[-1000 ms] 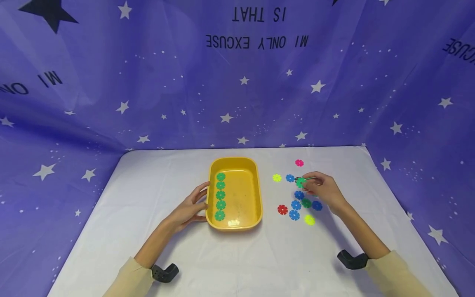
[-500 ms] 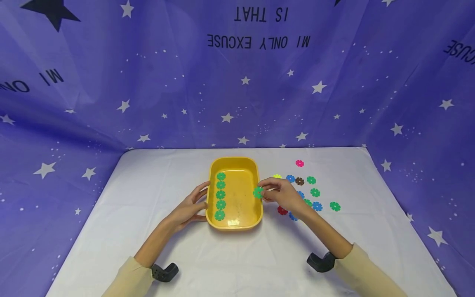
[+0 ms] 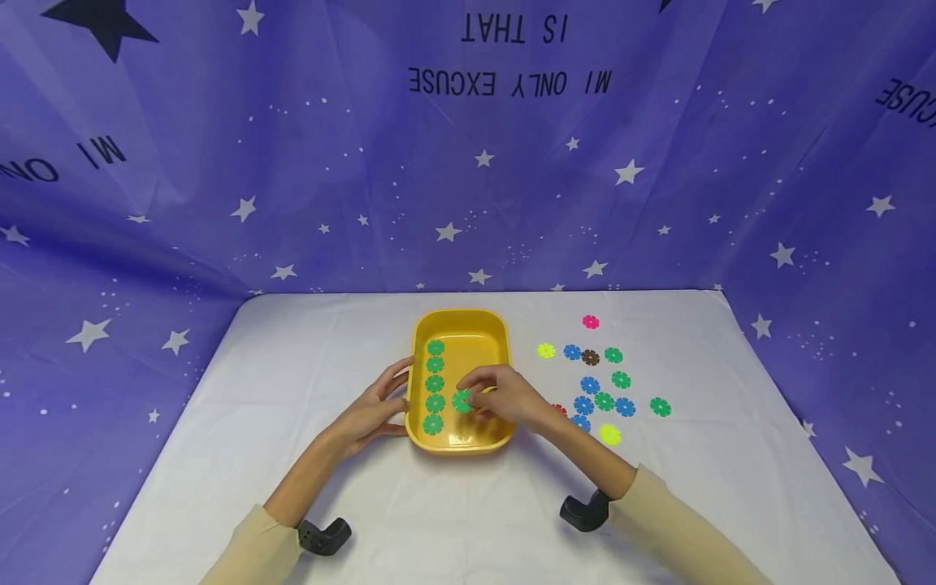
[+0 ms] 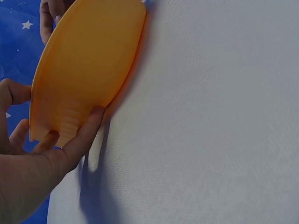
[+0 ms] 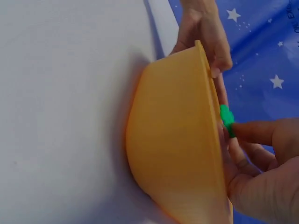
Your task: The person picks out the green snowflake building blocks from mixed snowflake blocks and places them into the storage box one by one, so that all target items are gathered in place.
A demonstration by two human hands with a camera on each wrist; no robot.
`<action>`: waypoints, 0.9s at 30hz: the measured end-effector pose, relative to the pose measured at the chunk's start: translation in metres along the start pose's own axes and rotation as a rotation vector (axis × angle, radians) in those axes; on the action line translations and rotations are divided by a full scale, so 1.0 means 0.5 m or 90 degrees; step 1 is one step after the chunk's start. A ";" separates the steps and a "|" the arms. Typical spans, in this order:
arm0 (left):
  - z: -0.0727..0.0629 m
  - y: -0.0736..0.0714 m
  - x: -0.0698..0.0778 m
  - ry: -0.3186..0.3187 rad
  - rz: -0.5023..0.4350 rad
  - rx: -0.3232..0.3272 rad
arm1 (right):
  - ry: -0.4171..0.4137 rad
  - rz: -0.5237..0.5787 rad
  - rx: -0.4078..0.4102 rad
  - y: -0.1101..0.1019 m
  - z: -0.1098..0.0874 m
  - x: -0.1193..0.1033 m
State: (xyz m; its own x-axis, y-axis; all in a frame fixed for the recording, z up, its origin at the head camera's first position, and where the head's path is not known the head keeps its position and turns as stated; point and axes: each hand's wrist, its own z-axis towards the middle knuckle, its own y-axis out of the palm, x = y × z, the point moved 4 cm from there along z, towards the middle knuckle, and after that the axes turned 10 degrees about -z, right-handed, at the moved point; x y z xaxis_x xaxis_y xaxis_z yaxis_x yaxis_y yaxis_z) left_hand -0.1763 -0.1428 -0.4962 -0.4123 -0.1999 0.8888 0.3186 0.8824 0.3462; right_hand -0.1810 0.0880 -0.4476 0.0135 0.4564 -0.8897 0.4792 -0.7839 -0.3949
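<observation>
The right hand (image 3: 504, 396) pinches 1 green snowflake disc (image 3: 460, 401) over the yellow tray (image 3: 471, 349), left of its knuckles. The near-far row of 5 green discs (image 3: 435, 383) lies further left, apart. The left hand (image 3: 371, 411) touches the tray's left wall, fingers spread.

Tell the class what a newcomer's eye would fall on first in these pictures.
Probably the yellow tray on the white table, with five green discs in a column along its left side. Over it, the right hand pinches another green disc. Behind hangs a purple backdrop scattered with white stars.
</observation>
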 end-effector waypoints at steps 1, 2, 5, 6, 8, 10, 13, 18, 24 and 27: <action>0.000 0.000 0.000 0.000 -0.001 0.000 | 0.007 -0.013 0.004 0.004 0.002 0.000; 0.000 -0.001 -0.001 0.000 0.000 -0.001 | 0.014 -0.027 0.009 0.008 0.004 0.000; 0.000 -0.001 -0.001 0.000 -0.001 -0.003 | 0.027 -0.069 0.014 0.017 0.009 -0.002; 0.000 -0.002 -0.001 0.001 -0.001 -0.003 | 0.029 -0.084 0.014 0.021 0.012 -0.002; -0.001 -0.001 0.000 0.001 -0.002 -0.002 | 0.031 -0.121 0.011 0.029 0.018 0.000; -0.001 -0.001 0.001 0.001 0.000 -0.007 | 0.028 -0.168 0.008 0.038 0.022 0.003; -0.001 -0.001 0.002 0.001 0.002 -0.010 | 0.014 -0.245 0.005 0.052 0.029 0.007; 0.000 0.000 0.004 0.003 0.003 -0.014 | -0.004 -0.337 0.003 0.065 0.035 0.009; -0.001 -0.001 0.000 -0.002 0.005 -0.009 | -0.011 -0.372 0.001 0.072 0.036 0.014; 0.000 -0.002 0.000 0.000 0.004 -0.007 | -0.016 -0.378 0.001 0.074 0.038 0.015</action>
State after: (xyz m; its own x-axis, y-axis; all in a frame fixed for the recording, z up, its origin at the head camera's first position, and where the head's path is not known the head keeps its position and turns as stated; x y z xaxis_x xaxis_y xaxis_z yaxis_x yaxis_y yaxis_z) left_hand -0.1765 -0.1440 -0.4968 -0.4107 -0.1943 0.8908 0.3311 0.8786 0.3443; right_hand -0.1798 0.0546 -0.4731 -0.2775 0.8069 -0.5215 0.3974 -0.3978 -0.8269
